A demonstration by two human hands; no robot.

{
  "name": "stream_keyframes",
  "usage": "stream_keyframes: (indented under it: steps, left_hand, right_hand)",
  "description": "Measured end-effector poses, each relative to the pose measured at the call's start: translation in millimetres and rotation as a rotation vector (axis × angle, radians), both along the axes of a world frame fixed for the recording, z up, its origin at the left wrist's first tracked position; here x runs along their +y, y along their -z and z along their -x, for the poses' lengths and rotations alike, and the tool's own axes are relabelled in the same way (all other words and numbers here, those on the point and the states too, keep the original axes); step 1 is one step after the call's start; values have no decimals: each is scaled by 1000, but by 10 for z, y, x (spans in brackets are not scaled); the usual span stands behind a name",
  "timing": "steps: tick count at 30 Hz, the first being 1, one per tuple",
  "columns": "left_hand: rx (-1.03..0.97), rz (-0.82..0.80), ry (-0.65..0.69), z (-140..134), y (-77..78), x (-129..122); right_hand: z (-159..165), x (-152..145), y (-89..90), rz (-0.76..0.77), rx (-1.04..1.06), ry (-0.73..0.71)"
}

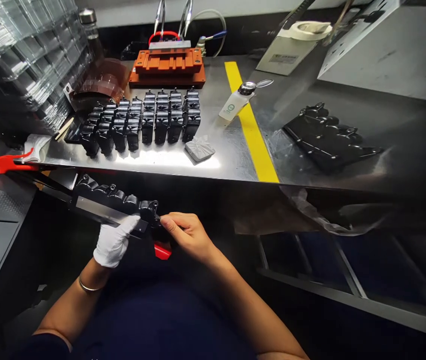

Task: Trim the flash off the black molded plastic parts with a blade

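Note:
My left hand [113, 242], in a white glove, is closed around a long black molded part [102, 200] with rounded humps and a shiny flat strip along its side. The part is held tilted, just off the bench's front edge. My bare right hand [188, 235] is closed at the part's right end, thumb and fingertips pinched together. What lies between those fingers is dark and hard to make out. A red piece [162, 251] shows just below the fingers; whether it belongs to something in the hand cannot be told.
Rows of black parts [148, 117] stand on the metal bench before an orange fixture [167, 65]. A folded grey cloth [199, 148], white pump bottle [235, 102] and larger black part [329, 137] lie rightward. At left are a red-handled air gun [4, 162] and stacked clear trays [28, 55].

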State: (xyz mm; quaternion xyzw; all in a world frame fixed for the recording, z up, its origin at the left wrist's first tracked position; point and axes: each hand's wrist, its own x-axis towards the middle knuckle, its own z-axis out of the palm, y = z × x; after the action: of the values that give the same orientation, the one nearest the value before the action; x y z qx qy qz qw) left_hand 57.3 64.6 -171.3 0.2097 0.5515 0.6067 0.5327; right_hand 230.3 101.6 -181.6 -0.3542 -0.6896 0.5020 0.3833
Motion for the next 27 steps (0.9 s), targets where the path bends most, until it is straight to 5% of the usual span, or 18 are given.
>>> stream_keyframes:
  steps: [9,13,16,18,23,27]
  left_hand:
    - [68,4,20,27,104,4]
    - [-65,-8,7,-64,16,-3]
    - [-124,115,46,-111,-71,-24]
    - [-116,185,54,-114,-103,-27]
    - [-109,201,35,-86,-83,2]
    - [-97,198,21,-95,-70,-10]
  right_hand:
    - [17,49,103,37,-119,77]
    - [31,93,193,-243,-257,376]
    - [-21,127,214,-308,-311,605]
    - [-71,123,177,-286,-288,575]
    - [-125,43,14,-412,-271,189]
    - [-79,-1,-7,-354,-323,256]
